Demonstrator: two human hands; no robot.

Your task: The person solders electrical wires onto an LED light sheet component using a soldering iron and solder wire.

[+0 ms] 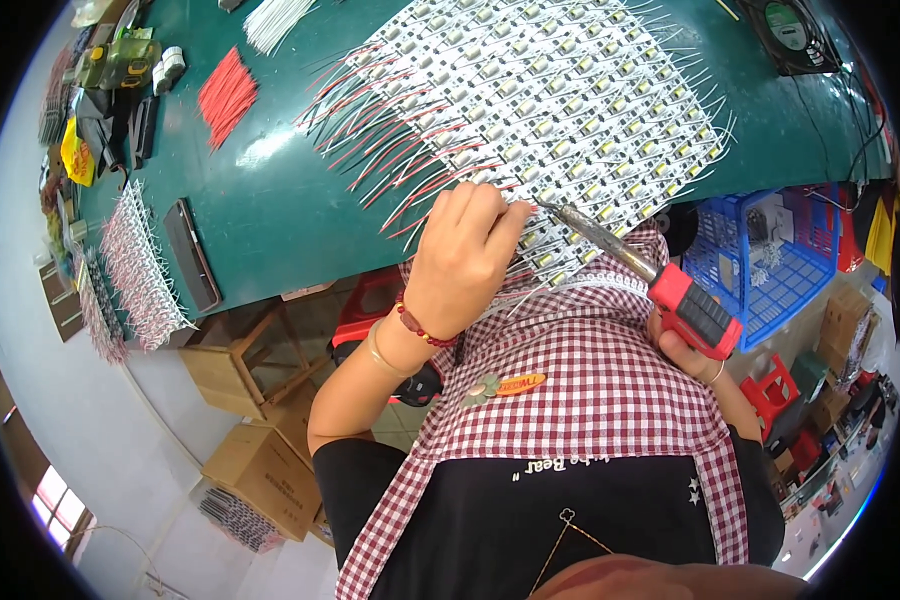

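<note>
A large white panel of small circuit boards [570,110] lies on the green table, its rows carrying pale rectangular parts. Red and white wires [400,165] stick out along its left side. My left hand [460,250] is closed in a pinch at the panel's near left edge; a thin wire seems to be between thumb and fingers, its reddish end just showing. My right hand [682,352] is wrapped round the red and black handle of a soldering iron [695,308]. The iron's metal tip points left and meets the panel right beside my left fingertips.
On the green table [280,220] lie a bundle of red wires [227,95], white wires [278,22], a dark phone-like slab [192,255] and a wired strip panel [140,265]. A small black fan [792,38] stands far right. A blue basket [770,270] sits beside me at right.
</note>
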